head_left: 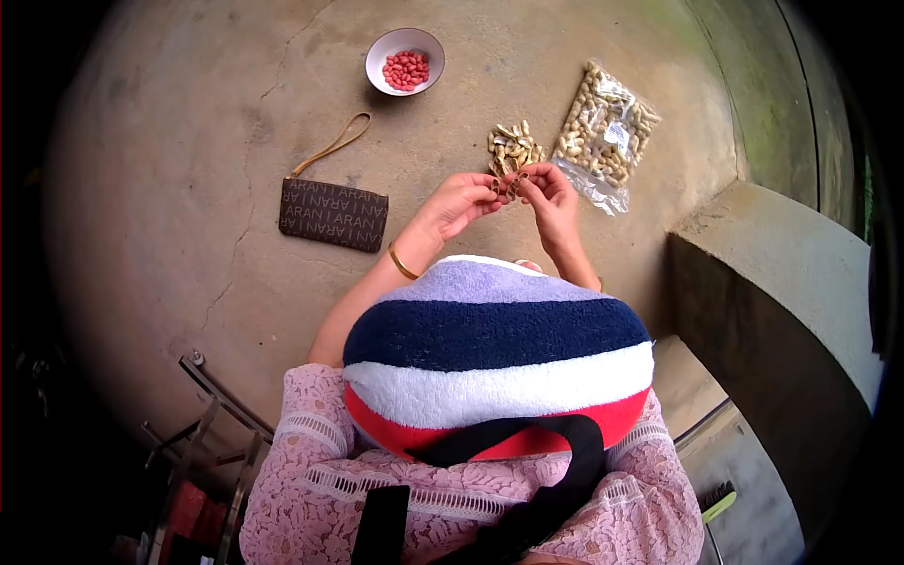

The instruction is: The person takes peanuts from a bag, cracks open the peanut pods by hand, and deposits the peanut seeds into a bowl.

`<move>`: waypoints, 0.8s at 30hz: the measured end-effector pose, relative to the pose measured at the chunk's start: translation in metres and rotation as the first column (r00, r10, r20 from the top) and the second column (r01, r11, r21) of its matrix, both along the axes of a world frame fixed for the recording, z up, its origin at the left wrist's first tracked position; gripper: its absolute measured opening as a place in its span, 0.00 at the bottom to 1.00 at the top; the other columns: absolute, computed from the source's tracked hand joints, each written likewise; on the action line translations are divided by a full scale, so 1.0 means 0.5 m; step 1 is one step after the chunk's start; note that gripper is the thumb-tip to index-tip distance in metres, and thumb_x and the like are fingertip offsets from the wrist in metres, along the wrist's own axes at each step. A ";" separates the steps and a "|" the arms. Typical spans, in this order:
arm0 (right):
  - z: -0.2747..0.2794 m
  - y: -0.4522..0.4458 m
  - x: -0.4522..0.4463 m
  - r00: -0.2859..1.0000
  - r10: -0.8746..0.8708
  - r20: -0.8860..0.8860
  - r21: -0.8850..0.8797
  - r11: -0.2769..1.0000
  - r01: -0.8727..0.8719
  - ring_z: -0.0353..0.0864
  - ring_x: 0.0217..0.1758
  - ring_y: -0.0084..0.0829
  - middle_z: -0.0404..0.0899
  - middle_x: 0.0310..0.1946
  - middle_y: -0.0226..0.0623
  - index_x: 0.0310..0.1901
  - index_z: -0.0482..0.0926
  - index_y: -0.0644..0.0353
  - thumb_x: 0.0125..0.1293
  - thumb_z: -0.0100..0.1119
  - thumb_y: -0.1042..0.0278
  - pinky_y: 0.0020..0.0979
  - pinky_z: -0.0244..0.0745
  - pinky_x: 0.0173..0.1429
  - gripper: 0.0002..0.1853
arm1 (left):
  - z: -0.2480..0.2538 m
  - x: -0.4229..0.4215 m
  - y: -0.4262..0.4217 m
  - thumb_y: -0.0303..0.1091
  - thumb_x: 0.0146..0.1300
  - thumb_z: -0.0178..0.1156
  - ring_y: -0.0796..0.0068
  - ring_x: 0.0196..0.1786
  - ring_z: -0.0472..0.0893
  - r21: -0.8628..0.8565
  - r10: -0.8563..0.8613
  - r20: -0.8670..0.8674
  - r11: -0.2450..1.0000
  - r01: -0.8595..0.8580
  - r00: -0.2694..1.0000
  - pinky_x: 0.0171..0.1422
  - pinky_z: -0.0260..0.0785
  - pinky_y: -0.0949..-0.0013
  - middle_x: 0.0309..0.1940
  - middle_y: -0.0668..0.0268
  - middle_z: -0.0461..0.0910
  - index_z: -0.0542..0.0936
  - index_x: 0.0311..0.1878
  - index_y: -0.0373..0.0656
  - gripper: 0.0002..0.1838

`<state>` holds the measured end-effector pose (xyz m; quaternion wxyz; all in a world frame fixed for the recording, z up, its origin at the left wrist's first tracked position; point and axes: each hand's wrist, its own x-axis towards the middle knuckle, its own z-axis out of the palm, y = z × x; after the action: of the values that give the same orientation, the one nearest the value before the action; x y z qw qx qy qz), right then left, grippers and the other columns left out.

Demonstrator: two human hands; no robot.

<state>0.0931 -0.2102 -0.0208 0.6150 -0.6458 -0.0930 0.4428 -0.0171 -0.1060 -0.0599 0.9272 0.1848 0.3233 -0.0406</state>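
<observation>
My left hand (463,202) and my right hand (551,200) are close together above the concrete floor, each with fingertips pinched on a piece of opened peanut shell (512,186). Just beyond the fingers lies a small pile of empty shells (513,146). To the right, a clear plastic bag (607,127) full of unshelled peanuts rests on the floor. A white bowl (379,56) holding several red-skinned peanut kernels (406,71) stands farther off, left of the shell pile.
A dark patterned pouch (333,215) with a tan wrist strap lies on the left. A striped cushion (499,353) covers my lap. A low curved concrete ledge (782,245) stands at right, a metal frame (217,405) at lower left, and a green-handled brush (718,506) at lower right.
</observation>
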 end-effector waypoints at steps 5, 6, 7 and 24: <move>-0.011 -0.003 -0.005 0.889 0.321 0.327 -0.259 0.935 -0.243 0.74 0.27 0.20 0.75 0.25 0.32 0.37 0.76 0.63 0.54 0.55 0.73 0.21 0.69 0.31 0.09 | -0.012 0.001 -0.013 0.22 0.55 0.48 0.80 0.34 0.75 0.154 -0.100 -0.039 0.983 0.105 0.994 0.41 0.68 0.79 0.33 0.66 0.76 0.75 0.39 0.36 0.09; -0.013 -0.003 -0.009 0.864 0.342 0.368 -0.285 0.927 -0.246 0.74 0.25 0.21 0.76 0.23 0.34 0.34 0.77 0.63 0.53 0.56 0.72 0.22 0.70 0.30 0.07 | -0.015 -0.001 -0.015 0.23 0.56 0.48 0.81 0.34 0.74 0.188 -0.126 -0.019 0.974 0.128 0.992 0.40 0.68 0.79 0.33 0.67 0.76 0.76 0.39 0.37 0.09; -0.013 -0.001 -0.011 0.838 0.363 0.408 -0.311 0.918 -0.246 0.74 0.24 0.22 0.76 0.22 0.35 0.31 0.77 0.63 0.52 0.57 0.71 0.23 0.70 0.29 0.06 | -0.017 -0.002 -0.017 0.24 0.56 0.48 0.82 0.34 0.74 0.222 -0.154 0.002 0.964 0.150 0.988 0.40 0.67 0.80 0.33 0.68 0.76 0.76 0.39 0.38 0.09; -0.013 -0.004 -0.010 0.774 0.456 0.438 -0.499 0.840 -0.213 0.74 0.19 0.27 0.74 0.15 0.36 0.21 0.74 0.62 0.42 0.59 0.68 0.26 0.70 0.26 0.07 | -0.034 -0.001 -0.045 0.23 0.57 0.42 0.80 0.29 0.73 0.474 -0.251 -0.168 0.827 0.301 0.953 0.31 0.66 0.78 0.25 0.66 0.73 0.72 0.34 0.37 0.07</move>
<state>0.0879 -0.2121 -0.0271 0.3173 -0.8328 -0.2809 0.3561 -0.0174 -0.1286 -0.0768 0.8159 0.4583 0.3381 -0.0993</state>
